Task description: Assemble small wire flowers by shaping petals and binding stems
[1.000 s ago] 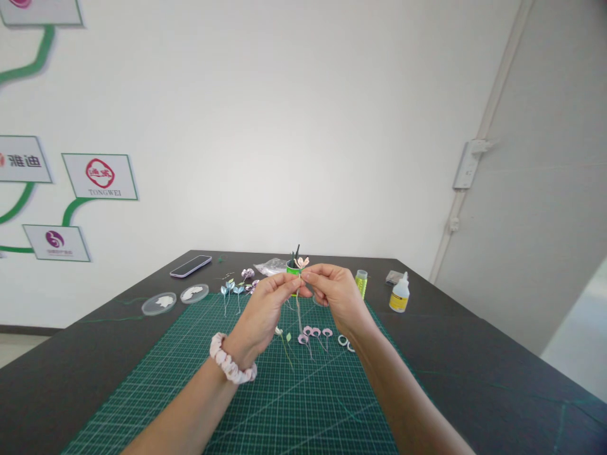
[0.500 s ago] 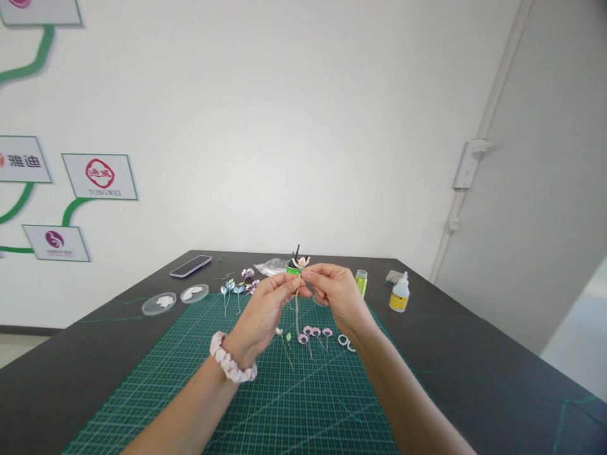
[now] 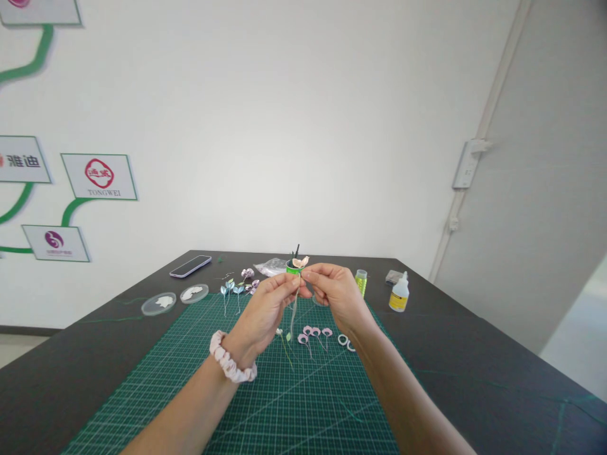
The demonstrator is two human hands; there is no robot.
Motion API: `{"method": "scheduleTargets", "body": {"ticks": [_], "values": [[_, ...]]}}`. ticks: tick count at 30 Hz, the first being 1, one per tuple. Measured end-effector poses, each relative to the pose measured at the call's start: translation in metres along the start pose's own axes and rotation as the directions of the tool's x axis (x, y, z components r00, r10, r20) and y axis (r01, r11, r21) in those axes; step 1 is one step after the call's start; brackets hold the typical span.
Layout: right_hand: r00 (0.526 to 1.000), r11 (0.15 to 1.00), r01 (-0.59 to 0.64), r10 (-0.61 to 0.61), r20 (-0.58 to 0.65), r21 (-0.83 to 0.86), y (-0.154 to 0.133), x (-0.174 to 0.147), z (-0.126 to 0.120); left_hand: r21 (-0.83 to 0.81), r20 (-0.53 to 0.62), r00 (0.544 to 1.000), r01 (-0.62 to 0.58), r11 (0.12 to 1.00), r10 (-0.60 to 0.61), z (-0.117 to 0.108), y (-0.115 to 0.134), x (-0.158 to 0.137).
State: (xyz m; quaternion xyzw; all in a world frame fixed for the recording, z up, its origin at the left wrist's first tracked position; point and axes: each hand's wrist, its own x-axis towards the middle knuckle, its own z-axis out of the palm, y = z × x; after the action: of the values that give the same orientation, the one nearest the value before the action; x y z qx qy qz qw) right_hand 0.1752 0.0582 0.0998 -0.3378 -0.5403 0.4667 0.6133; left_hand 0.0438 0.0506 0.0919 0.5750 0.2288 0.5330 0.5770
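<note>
- A pink flower [image 3: 300, 263] is held over the cutting mat [image 3: 284, 417], its stem pinched by left hand [image 3: 268, 303] and right hand [image 3: 336, 294], fingertips closed.
- Purple petals [image 3: 315, 330] are laid toward the mat's far edge.
- A phone [image 3: 190, 266] is placed near the tabletop's [image 3: 474, 360] far-left corner.

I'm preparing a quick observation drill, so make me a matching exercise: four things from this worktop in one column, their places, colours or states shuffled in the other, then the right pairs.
Things
1. Flower
2. Phone
3. Bottle
4. Cutting mat

Descriptions
A. Upright, with a yellow label
B. Dark green, printed with a grid
C. Petals just above the fingertips of the left hand and right hand
D. Lying flat on the far left part of the table, dark screen up

Right pairs: 1-C, 2-D, 3-A, 4-B
</note>
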Motion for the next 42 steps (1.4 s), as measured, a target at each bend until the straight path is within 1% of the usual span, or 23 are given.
{"method": "scheduleTargets", "body": {"ticks": [6,22,32,42], "values": [[1.0,1.0,0.008,-0.008,0.0,-0.004,0.0,-0.0002,-0.0005,0.008,0.012,1.0,0.011,1.0,-0.011,-0.0002,0.0003,-0.0001],[1.0,1.0,0.008,-0.008,0.023,0.013,0.0011,0.0006,-0.0016,-0.056,0.04,0.999,0.006,0.998,-0.004,-0.0017,-0.0025,0.0005],[1.0,1.0,0.003,-0.003,0.018,0.021,0.0028,0.002,-0.0013,-0.082,0.022,1.0,0.014,0.997,-0.012,-0.0003,-0.004,0.0011],[0.999,1.0,0.002,-0.002,0.04,0.018,0.0014,0.0004,-0.0021,-0.091,0.08,0.997,-0.008,0.996,0.015,-0.0008,-0.0031,0.0015]]}}
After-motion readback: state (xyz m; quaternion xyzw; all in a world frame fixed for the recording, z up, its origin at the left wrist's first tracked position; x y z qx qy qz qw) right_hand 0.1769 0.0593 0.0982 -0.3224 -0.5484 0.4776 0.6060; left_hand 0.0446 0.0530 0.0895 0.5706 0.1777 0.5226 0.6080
